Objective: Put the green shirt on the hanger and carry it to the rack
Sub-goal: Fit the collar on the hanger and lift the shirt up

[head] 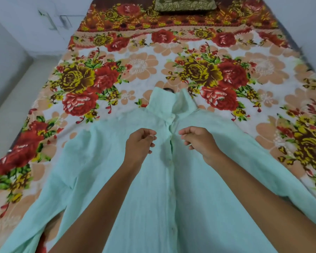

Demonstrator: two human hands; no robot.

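While the green shirt [190, 179] lies flat and face-up on the bed [139, 66], sleeves spread wide, both hands hover just over the placket below the collar. The left hand [140, 143] is loosely curled, fingertips pinched together near the fabric; whether it actually has cloth I cannot tell. The right hand [197, 138] mirrors it across the button line, fingers half-closed, nothing clearly gripped. A small dark curve peeks out above the collar [169, 101], possibly the hanger's hook, but it's too small to call. Here's the danger: the top looks buttoned, so lifting carelessly could let a hanger tilt inside and slide off one shoulder. Those long sleeves could drag across the floral blanket [263, 73] too.
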